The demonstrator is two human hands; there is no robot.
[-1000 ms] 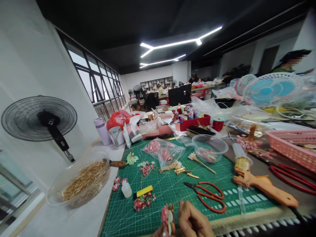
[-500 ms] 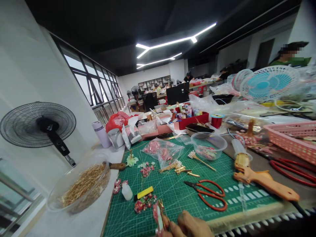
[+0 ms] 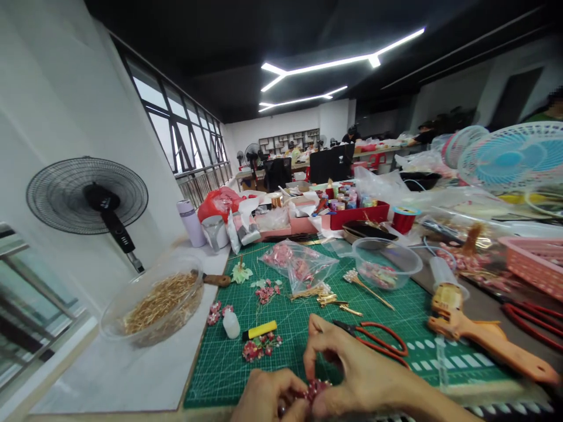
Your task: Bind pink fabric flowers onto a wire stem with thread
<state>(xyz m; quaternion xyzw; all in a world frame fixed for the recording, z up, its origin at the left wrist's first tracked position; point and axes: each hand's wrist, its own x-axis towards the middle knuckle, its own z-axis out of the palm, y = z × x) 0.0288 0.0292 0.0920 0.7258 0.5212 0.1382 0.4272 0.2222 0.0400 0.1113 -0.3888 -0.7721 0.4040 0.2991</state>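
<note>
At the near edge of the green cutting mat [image 3: 290, 340], my left hand [image 3: 270, 394] pinches a small dark-pink beaded flower piece [image 3: 318, 388]. My right hand [image 3: 347, 366] reaches over from the right, its thumb and arched index finger closed about the same piece. Much of the piece is hidden by the fingers. Just beyond my hands lie another pink flower cluster [image 3: 259, 348], a yellow-and-black stick [image 3: 260, 330] and a small white bottle [image 3: 231, 324]. Red-handled pliers [image 3: 382, 337] rest partly behind my right wrist.
To the right lies an orange glue gun [image 3: 475, 331]. A clear bowl [image 3: 413, 264] and a plastic bag [image 3: 308, 264] hold pink flowers. Gold hairpins [image 3: 328, 299] lie mid-mat. Left stands a basin [image 3: 105, 319] of gold pieces, with a black fan [image 3: 88, 196] behind. People sit farther back.
My right hand has risen and spread into fuller view, and my left hand now shows. Beforehand, a pink-and-white strip and gold pins were by the fingers; now a dark-pink flower piece is between them.
</note>
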